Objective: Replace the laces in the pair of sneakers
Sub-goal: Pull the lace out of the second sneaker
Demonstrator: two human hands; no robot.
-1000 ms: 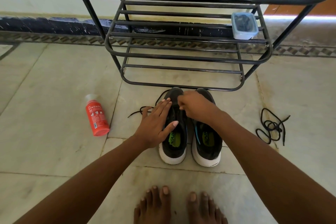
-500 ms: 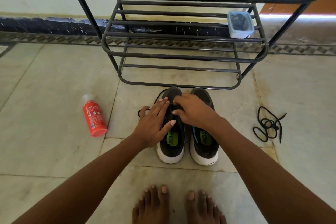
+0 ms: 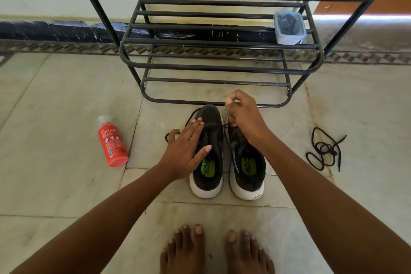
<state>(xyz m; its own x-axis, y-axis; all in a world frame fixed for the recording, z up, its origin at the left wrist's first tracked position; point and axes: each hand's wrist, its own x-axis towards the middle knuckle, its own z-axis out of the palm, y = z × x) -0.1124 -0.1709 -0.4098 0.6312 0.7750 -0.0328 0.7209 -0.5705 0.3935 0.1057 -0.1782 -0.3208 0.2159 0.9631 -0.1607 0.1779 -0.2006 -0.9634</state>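
- My right hand [image 3: 243, 115] is pinching the black lace [image 3: 219, 126] and drawing it out over the toe of the left sneaker [image 3: 209, 153]. If it snags in an eyelet, I reckon the shoe tips or slides.
- My left hand [image 3: 185, 151] lies flat with straight fingers, pressing that sneaker down. Ease off and it probably lifts.
- Both sneakers sit side by side on the floor [image 3: 55, 107] just near of the shoe rack [image 3: 213, 66]: black uppers, white soles, green insoles. The right sneaker [image 3: 246, 167] looks laceless.
- A loose lace [image 3: 323, 149] lies tangled to the right.
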